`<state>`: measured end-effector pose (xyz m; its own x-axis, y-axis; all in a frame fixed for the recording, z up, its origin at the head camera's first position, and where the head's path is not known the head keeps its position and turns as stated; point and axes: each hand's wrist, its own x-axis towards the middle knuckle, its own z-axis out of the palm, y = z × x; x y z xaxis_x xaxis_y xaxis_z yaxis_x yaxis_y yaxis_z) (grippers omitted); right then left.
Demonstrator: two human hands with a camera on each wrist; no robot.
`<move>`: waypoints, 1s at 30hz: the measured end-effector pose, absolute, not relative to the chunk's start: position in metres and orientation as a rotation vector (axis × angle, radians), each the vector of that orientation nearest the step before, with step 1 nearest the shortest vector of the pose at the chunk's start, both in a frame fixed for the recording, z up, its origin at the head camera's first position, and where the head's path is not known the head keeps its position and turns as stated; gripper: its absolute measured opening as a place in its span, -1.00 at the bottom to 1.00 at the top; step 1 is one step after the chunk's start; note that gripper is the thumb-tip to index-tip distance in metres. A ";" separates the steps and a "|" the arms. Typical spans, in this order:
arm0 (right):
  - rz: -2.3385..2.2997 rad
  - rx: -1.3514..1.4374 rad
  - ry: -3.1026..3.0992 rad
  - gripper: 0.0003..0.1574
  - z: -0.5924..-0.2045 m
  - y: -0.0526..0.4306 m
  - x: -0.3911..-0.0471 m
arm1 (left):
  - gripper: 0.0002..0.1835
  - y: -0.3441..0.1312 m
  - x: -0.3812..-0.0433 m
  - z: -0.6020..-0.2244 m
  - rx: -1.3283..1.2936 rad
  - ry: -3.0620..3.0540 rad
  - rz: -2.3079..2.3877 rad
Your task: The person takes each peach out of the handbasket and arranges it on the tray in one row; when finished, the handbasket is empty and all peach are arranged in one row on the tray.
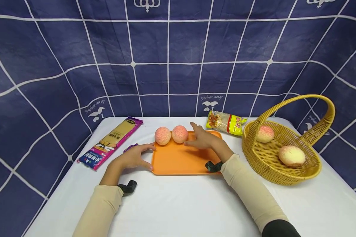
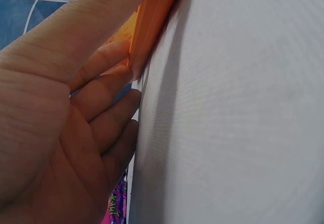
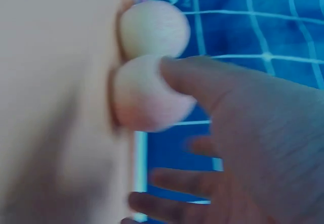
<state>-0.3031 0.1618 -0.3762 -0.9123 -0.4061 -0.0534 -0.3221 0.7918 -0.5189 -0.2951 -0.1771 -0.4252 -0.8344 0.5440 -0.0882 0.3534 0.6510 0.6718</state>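
Note:
An orange tray [image 1: 181,160] lies on the white table, with two round pink-topped buns, a left bun [image 1: 162,136] and a right bun [image 1: 179,134], side by side at its back left. My left hand [image 1: 133,157] is at the tray's left edge, thumb and fingers spread along it. In the left wrist view, the fingers [image 2: 104,90] are extended close to the tray's side [image 2: 152,24]. Over the tray, just right of the right bun, my right hand [image 1: 206,139] has its fingers spread. The right wrist view is blurred; there the thumb overlaps the nearer bun [image 3: 144,100].
To the right stands a yellow wicker basket [image 1: 255,164] with a tall handle, holding a pink bun [image 1: 265,134] and a pale bun [image 1: 291,155]. A yellow-ended food packet [image 1: 226,122] lies behind the tray. A long purple-and-gold packet [image 1: 111,143] and a small purple wrapper [image 1: 130,147] lie left.

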 end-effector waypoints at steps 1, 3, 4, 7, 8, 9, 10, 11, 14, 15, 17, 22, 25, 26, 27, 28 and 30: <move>-0.731 -0.597 2.810 0.17 -0.372 0.167 -0.297 | -0.12 -0.177 -0.295 -0.426 0.721 2.587 0.964; -0.651 -0.650 2.777 0.04 -0.362 0.178 -0.283 | -0.12 -0.177 -0.296 -0.426 0.716 2.583 0.967; -0.624 -0.688 2.747 -0.03 -0.358 0.184 -0.275 | -0.12 -0.176 -0.296 -0.427 0.717 2.580 0.970; -0.643 -0.788 2.607 -0.17 -0.345 0.208 -0.251 | -0.12 -0.176 -0.297 -0.429 0.734 2.574 0.981; -0.674 -0.810 2.548 -0.20 -0.341 0.218 -0.244 | -0.12 -0.176 -0.297 -0.429 0.743 2.573 0.987; -0.715 -0.822 2.485 -0.24 -0.338 0.228 -0.237 | -0.12 -0.175 -0.297 -0.429 0.752 2.570 0.995; -0.764 -0.829 2.425 -0.28 -0.336 0.239 -0.231 | -0.12 -0.175 -0.297 -0.429 0.760 2.568 1.000; -0.815 -0.825 2.370 -0.33 -0.333 0.251 -0.226 | -0.12 -0.175 -0.297 -0.429 0.763 2.567 1.006; -0.954 -0.786 2.247 -0.47 -0.328 0.289 -0.215 | -0.11 -0.175 -0.296 -0.428 0.756 2.570 1.004; -1.002 -0.755 2.215 -0.50 -0.326 0.302 -0.212 | -0.11 -0.175 -0.295 -0.427 0.747 2.570 1.004; -1.076 -0.712 2.169 -0.55 -0.321 0.328 -0.207 | -0.10 -0.175 -0.295 -0.427 0.737 2.566 1.001; -1.181 -0.613 2.177 -0.54 -0.305 0.387 -0.202 | -0.11 -0.174 -0.295 -0.426 0.740 2.546 1.009; -1.176 -0.486 2.373 -0.47 -0.299 0.412 -0.207 | -0.11 -0.175 -0.295 -0.424 0.756 2.553 1.002; -1.128 -0.438 2.485 -0.44 -0.298 0.418 -0.210 | -0.11 -0.176 -0.295 -0.424 0.758 2.557 0.999; -1.086 -0.390 2.586 -0.39 -0.299 0.423 -0.214 | -0.11 -0.176 -0.295 -0.424 0.758 2.561 0.997; -1.036 -0.343 2.682 -0.33 -0.300 0.427 -0.218 | -0.11 -0.176 -0.295 -0.424 0.762 2.563 0.995; -0.910 -0.280 2.844 -0.21 -0.306 0.433 -0.229 | -0.10 -0.177 -0.294 -0.424 0.773 2.564 0.993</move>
